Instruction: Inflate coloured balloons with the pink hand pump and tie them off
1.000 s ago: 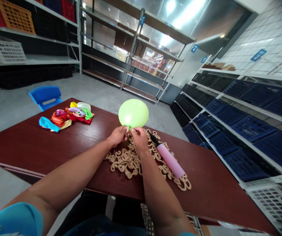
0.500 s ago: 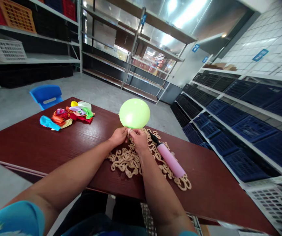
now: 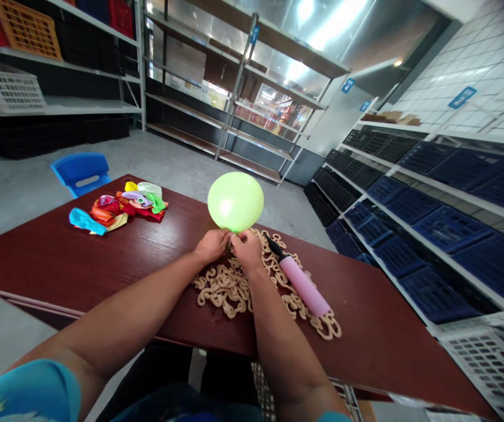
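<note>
An inflated light-green balloon stands up from between my hands, its neck pointing down. My left hand pinches at the neck from the left. Close beside it, my right hand has its fingers closed at the same spot, where a small pale bit shows between the fingertips. The fingers partly hide the neck. Beneath and around the hands lies a loose heap of curly beige rubber bands or cord. To the right a pink hand pump with a black nozzle rests on the beige strands.
Several uninflated coloured balloons lie piled at the table's far left. A blue chair stands behind the dark red table. Shelves with dark blue crates run along the right, and metal racks stand at the back.
The balloon has shifted slightly left and up. My fingers have moved a little at its neck, and less of the pale bit shows between them.
</note>
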### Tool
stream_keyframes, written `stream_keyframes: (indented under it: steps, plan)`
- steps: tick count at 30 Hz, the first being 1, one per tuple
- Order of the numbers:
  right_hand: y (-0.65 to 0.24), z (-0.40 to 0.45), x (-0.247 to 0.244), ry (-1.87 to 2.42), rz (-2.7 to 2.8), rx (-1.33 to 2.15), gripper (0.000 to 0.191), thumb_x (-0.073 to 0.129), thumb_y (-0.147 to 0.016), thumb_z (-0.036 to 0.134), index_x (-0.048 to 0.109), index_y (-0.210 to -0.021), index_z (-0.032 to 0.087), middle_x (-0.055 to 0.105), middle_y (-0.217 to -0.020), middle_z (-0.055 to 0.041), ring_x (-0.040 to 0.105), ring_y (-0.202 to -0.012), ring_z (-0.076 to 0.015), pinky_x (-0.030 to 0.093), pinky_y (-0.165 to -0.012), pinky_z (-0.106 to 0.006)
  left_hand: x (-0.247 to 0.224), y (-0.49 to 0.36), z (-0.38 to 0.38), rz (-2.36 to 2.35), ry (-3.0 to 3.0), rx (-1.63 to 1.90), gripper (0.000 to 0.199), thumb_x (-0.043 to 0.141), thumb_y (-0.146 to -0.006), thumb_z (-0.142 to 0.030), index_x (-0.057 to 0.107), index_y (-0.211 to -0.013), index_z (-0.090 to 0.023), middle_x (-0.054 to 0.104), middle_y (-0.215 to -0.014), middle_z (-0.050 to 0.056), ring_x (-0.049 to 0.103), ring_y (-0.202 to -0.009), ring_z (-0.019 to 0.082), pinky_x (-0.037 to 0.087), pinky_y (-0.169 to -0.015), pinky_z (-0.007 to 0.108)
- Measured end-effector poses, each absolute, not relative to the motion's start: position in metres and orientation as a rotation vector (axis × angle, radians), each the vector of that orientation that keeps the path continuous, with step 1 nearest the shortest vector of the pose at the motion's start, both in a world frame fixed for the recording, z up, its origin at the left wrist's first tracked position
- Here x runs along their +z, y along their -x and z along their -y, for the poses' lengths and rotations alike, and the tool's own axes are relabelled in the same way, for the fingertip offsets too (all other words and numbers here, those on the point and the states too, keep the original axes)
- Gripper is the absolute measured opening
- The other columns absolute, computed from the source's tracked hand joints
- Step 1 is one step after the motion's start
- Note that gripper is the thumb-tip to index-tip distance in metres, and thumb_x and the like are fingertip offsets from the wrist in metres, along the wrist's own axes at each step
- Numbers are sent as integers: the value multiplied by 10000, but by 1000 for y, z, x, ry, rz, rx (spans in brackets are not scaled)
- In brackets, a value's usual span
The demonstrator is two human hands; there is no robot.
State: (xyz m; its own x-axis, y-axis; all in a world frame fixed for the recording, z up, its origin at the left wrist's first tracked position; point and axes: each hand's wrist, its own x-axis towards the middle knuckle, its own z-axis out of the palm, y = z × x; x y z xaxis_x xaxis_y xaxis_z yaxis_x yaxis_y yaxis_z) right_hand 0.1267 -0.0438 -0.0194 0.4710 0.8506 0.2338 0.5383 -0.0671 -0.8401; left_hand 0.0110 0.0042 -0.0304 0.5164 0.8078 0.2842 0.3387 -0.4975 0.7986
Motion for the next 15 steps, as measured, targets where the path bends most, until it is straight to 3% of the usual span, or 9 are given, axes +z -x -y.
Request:
stream_keyframes:
  steps: [7,15]
  plan:
    - [-127,48,-17,1641,1246,307,164,563,-661,376,535,-671,215,565,-520,37,544,-529,-136,434,-557,-258,-34,-11,-5,-895,-1921,916,321,388,-829,-408,527,-631,-197,501,-415,-24,468,-425,124,320,-493,236]
    - [-119,47,-10,1323,1088,701,261,629,-638,363,447,-752,214,535,-516,69,449,-394,-77,341,-386,-192,-31,-12,-1,-757,-1687,886,363,327,-850,-425,513,-672,-169,474,-425,-29,405,-379,82,304,-432,197]
